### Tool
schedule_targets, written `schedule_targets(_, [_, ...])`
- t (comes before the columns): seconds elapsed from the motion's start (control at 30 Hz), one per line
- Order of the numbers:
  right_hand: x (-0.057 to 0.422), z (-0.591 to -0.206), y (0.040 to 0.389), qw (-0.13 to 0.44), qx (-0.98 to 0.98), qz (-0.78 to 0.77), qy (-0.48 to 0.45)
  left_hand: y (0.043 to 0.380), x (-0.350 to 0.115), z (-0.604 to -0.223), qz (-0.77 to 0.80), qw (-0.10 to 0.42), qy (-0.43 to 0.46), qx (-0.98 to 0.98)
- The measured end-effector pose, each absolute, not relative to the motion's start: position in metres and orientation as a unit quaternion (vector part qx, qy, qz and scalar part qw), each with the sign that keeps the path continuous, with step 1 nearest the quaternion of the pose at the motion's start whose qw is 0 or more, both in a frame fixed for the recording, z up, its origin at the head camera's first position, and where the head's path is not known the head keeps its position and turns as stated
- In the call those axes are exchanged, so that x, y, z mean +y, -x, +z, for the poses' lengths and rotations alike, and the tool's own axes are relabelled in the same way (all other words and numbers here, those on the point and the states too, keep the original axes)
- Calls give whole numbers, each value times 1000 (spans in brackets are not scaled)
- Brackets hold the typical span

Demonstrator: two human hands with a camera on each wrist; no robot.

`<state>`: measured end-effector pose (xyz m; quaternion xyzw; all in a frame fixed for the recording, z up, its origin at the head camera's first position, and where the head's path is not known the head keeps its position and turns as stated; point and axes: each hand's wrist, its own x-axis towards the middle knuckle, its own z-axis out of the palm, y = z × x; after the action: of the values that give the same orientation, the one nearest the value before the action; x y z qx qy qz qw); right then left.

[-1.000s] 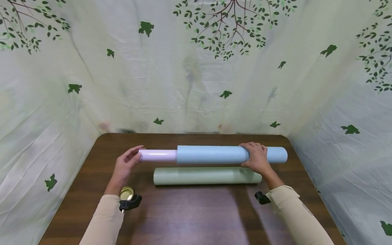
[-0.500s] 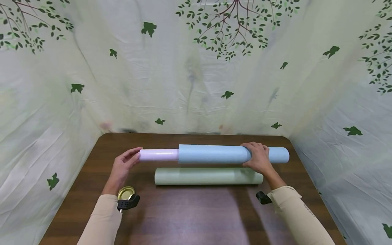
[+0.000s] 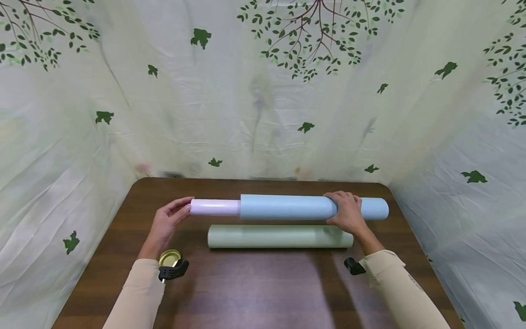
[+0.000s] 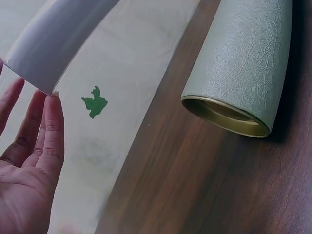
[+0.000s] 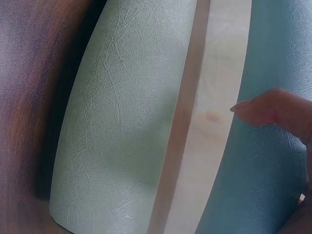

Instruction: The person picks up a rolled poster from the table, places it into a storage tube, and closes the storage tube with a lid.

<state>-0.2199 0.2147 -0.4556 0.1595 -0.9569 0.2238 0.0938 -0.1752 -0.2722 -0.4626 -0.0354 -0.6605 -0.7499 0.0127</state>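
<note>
A light blue tube (image 3: 287, 207) lies crosswise in the head view, with a glossy lilac roll of paper (image 3: 215, 207) sticking out of its left end. My right hand (image 3: 346, 212) grips the tube near its right end; the thumb (image 5: 263, 109) lies along the near side in the right wrist view. At the paper's free end is my left hand (image 3: 166, 221). Its fairly straight fingertips touch the rim of the roll in the left wrist view. How far the paper reaches inside the tube is hidden.
A pale green tube (image 3: 279, 236) lies on the brown table (image 3: 255, 292), nearer to me, its gold-lined end (image 4: 224, 117) open. A round gold lid (image 3: 169, 258) shows by my left wrist. Behind the table hangs a leaf-print curtain (image 3: 176, 105).
The lilac roll has slid slightly to the right, so a little less of it shows outside the blue tube. My left hand has followed it; my right hand keeps its grip.
</note>
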Motion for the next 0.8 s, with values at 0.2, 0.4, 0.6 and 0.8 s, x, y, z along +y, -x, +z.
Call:
schedule_targets(0.2, [212,-453,220,91,-956,226,-161,177,-267,-464,-745,6,42,-666])
schedule_targets(0.4, [209,-452,221,90,-957,225,-160,178,-261,-467,-744,-2,41,-667])
schedule_targets(0.6, [207,-452,221,88,-957,226,-160,178,-253,-467,-735,-2,32,-677])
schedule_targets(0.8, [205,-453,221,88,-956,226,-166,178,-244,-469,-723,-10,19,-690])
